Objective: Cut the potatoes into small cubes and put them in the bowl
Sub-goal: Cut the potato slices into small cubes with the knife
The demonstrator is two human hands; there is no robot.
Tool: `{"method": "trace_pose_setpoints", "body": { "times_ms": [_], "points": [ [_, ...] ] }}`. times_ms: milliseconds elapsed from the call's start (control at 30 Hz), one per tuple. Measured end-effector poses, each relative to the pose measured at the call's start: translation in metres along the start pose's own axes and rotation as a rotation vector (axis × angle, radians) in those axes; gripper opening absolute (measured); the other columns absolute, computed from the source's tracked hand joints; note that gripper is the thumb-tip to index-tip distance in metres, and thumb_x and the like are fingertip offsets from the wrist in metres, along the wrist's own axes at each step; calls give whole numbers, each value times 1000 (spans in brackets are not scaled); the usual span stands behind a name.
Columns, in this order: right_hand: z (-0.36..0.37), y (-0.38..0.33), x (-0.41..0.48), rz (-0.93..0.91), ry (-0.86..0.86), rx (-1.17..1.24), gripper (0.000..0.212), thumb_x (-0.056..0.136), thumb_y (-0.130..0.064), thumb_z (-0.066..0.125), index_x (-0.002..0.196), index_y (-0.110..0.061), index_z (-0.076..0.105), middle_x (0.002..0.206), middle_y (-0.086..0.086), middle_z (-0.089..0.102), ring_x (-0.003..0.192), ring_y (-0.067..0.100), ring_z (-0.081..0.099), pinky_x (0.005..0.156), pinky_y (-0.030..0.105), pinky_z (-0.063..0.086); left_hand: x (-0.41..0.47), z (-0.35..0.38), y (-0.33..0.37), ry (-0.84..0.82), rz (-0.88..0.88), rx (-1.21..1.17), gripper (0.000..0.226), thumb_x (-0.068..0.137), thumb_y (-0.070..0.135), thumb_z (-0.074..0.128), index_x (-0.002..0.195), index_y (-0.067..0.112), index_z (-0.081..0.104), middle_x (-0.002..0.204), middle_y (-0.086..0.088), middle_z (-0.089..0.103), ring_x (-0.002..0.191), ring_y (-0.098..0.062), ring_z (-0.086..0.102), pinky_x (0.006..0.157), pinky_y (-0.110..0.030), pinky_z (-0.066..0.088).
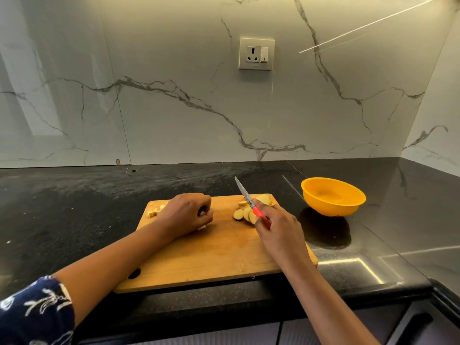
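Observation:
A wooden cutting board (214, 255) lies on the black counter. My left hand (185, 215) rests on the board with its fingers curled over small potato pieces, most of them hidden beneath it. A few cubes (155, 210) lie at the board's far left corner. My right hand (278, 232) grips a red-handled knife (245, 195), its blade pointing up and away above a pile of potato slices (245, 212) at the board's far right. An orange bowl (333, 196) stands to the right of the board and looks empty.
The black counter (74, 207) runs to a marble wall with a socket (256, 54). Its front edge lies just below the board, which overhangs it slightly. The counter turns a corner at the right.

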State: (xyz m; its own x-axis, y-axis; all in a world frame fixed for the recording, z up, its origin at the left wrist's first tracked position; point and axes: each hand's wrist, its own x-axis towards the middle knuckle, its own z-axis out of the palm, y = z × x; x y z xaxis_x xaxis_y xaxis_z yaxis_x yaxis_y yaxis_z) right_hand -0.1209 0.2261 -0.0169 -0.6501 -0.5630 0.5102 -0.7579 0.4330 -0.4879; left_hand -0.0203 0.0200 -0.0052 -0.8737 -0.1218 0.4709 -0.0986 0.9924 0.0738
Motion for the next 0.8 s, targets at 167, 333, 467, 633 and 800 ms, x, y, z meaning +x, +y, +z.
{"method": "trace_pose_setpoints", "body": {
  "times_ms": [167,333,467,633,800],
  "points": [
    [1,0,0,-9,1,-11,47,96,-27,53,141,-32,41,96,-7,58,82,6,49,60,11,33,-1,-21,-21,168,-160,-103,16,88,28,64,78,16,61,66,6,56,57,-7,52,55,-14,38],
    [1,-1,0,-20,6,-15,47,95,-27,53,140,-31,42,95,-6,58,80,6,50,58,11,33,-8,-45,-51,-11,-364,-423,6,83,26,67,86,21,67,81,1,68,77,-11,64,76,-30,54],
    [1,-2,0,-21,5,-16,47,95,-27,54,140,-30,43,97,-7,58,80,5,49,58,8,32,-20,-50,-59,-82,-339,-501,16,87,20,63,98,30,65,104,5,69,99,-6,63,96,-33,49],
    [1,-2,-1,-8,5,-9,47,95,-27,54,140,-29,42,101,-6,60,81,4,47,57,6,32,-37,-43,-47,-136,-18,-328,42,83,59,46,124,48,47,138,29,38,132,5,33,111,-27,26],
    [1,-2,0,9,5,-25,47,96,-28,53,141,-30,41,103,-7,59,81,3,45,57,6,31,-23,-17,-22,-330,329,41,55,91,62,24,131,38,51,139,16,47,133,0,34,116,-36,-1]
  ]
}}
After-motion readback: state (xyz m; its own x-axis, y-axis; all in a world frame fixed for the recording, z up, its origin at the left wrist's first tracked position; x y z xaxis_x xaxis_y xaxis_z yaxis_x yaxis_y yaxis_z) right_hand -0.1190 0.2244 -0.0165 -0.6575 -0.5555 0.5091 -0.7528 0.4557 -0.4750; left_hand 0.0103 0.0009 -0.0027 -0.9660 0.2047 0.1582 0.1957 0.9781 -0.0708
